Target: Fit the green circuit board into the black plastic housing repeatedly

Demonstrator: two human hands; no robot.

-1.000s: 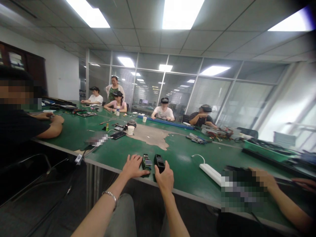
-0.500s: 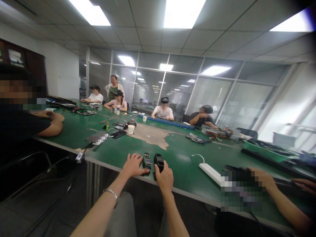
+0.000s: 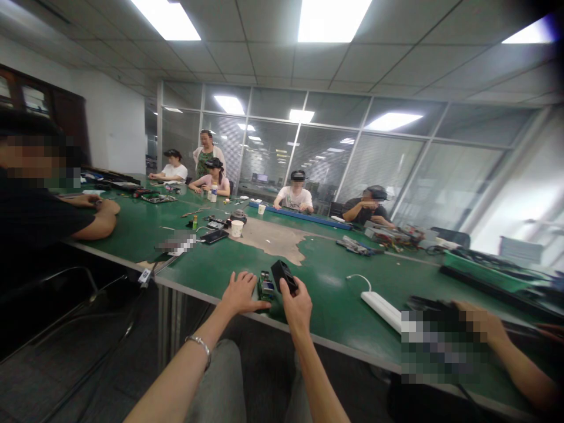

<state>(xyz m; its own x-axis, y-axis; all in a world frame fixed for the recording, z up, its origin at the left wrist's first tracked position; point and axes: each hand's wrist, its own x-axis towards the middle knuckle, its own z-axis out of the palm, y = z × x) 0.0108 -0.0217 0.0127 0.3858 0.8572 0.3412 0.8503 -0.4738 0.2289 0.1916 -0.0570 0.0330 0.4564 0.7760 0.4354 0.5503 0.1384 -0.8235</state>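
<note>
Stretching before me, green table (image 3: 328, 288): it reaches beneath both my hands.
Left hand (image 3: 240, 294): palm down, my fingers spread wide, thumb laid at the near end of a circuit board (image 3: 266, 286).
Right hand (image 3: 298, 304): my thumb and fingers wrap around a black case (image 3: 281, 274), holding it.
Black case: tilted, just right of the board.
Circuit board: on the table, between my hands.

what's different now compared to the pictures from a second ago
The right hand has tilted the black case it was already gripping, swinging its far end to the left and seemingly raising it off the green table. Nothing was newly grabbed or let go. The left hand stays spread at the circuit board, which remains on the table. The view has shifted slightly.
</note>
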